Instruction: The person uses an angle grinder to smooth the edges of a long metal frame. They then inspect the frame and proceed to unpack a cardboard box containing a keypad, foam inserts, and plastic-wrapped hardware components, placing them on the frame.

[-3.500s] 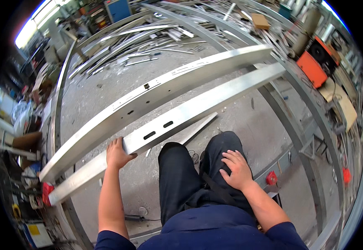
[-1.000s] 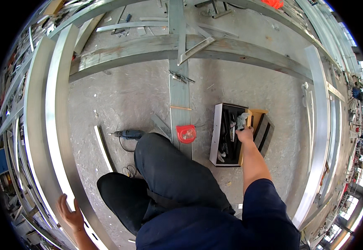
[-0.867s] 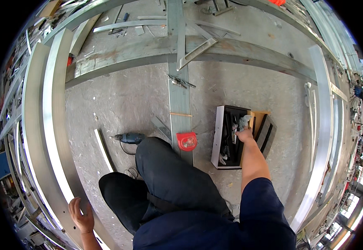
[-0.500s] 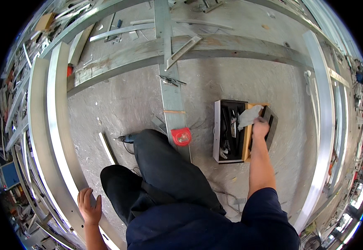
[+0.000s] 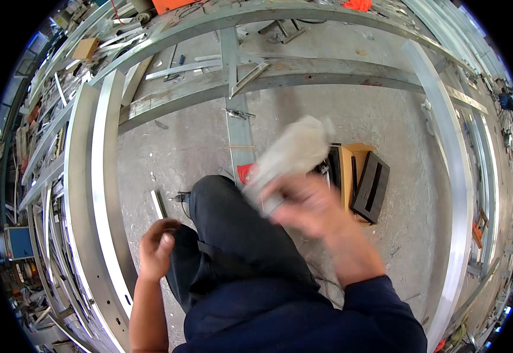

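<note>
1. Along the left side, two long silver beams run side by side, bowed by the lens.
2. Just right of them, up comes the left hand in our view, beside the left knee: its grip is half open, fingers loosely bent, thumb apart, nothing visible inside.
3. Past that, on the floor, there's a narrow metal strip and a dark power tool, largely hidden by the right knee.
4. Mid-view, a flat grey bar carries small metal bits; a red case peeks out below, mostly covered.
5. And here's the pale bag, smeared by blur, up in front of the right knee. Its long axis slants from lower left to upper right, the bulk of it beyond the fingers, contents not readable.
6. The right hand has it: that grip is closed on the bag's lower end, well nearer than the left, which sits across the knees, apart from it.
7. Right of that, an open box with a black slotted panel, partly behind the hand.
8. Far right, another silver beam.
</note>
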`<state>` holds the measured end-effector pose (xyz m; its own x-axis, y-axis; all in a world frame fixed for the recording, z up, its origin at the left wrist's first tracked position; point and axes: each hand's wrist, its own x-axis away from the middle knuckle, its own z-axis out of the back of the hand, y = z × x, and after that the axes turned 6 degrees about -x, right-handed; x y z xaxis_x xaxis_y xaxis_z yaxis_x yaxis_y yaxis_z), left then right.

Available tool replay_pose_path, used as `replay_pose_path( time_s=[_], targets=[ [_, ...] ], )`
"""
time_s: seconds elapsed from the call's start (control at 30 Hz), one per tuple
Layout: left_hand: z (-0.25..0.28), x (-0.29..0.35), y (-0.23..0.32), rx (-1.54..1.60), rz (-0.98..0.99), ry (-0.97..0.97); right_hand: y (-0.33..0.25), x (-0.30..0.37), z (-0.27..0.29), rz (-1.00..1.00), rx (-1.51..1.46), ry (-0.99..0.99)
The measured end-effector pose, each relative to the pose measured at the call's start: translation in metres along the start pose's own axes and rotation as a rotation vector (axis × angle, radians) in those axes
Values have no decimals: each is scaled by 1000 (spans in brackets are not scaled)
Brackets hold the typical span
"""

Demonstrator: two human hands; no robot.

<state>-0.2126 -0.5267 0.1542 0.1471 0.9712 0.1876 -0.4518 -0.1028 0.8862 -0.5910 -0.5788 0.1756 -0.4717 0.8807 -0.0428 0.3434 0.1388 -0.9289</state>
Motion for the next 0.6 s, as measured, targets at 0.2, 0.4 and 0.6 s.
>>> replay_pose_path(
  time_s=[0.2, 0.4, 0.6],
  targets=[
    [-21, 28, -5, 1135, 483, -55, 78, -10, -154, -3, 263, -1080],
    [27, 50, 21, 851, 354, 146, 78, -6, -149, -104, 570, -1027],
    [53, 118, 50, 274, -10, -263, 101, -16, -133, -362, -434, -424]
  ],
)
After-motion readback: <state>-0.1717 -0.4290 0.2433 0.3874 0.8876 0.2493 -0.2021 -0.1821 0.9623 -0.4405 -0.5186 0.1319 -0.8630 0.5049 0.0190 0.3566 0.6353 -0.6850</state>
